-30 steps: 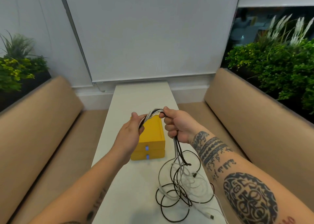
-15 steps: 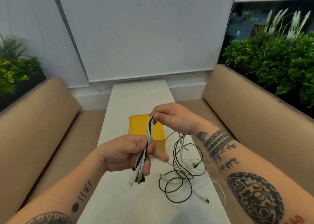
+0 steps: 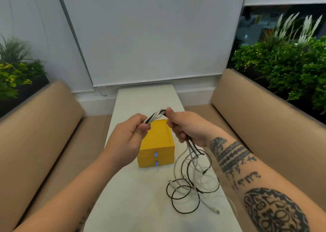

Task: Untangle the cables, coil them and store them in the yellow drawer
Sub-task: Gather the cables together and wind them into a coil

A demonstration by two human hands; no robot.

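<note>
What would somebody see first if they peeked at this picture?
Probably the two hands in the middle: the left hand and right hand each grip black and white cables stretched between them. Under them sits a bright yellow drawer box on the white table, and the loose ends dangle into a messy tangle on its right side.

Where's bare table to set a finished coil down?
Bare table lies near-left, between the yellow drawer unit and the near edge, left of the loose cables; also the far end behind the unit, toward the blind. Crowded: near-right, where cable loops reach toward the right edge.
</note>
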